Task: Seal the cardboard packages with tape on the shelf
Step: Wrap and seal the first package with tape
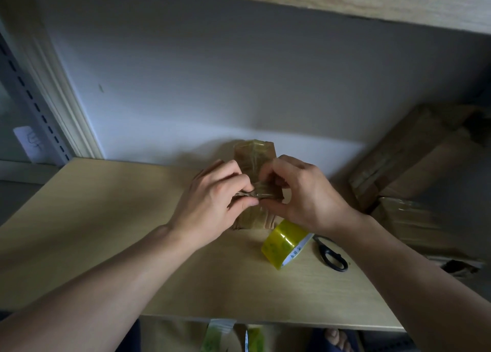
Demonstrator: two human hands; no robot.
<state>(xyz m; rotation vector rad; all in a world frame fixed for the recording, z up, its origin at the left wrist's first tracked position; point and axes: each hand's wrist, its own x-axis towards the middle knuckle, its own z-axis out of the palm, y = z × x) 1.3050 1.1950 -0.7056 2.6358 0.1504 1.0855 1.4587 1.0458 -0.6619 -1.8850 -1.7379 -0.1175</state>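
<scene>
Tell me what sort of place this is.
Probably a home or small-shop packing corner, not a warehouse. The person works on a pale wooden shelf against a plain wall, with a tape roll and scissors beside a small cardboard package, and more taped boxes stacked at the right.

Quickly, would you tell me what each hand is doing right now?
Left hand: pinching the tape strip on the small cardboard package.
Right hand: pinching the same strip.

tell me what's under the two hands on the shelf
A small cardboard package wrapped in clear tape lies under the left hand and right hand. Its middle is covered by the fingers, so the seam there cannot be seen.
</scene>
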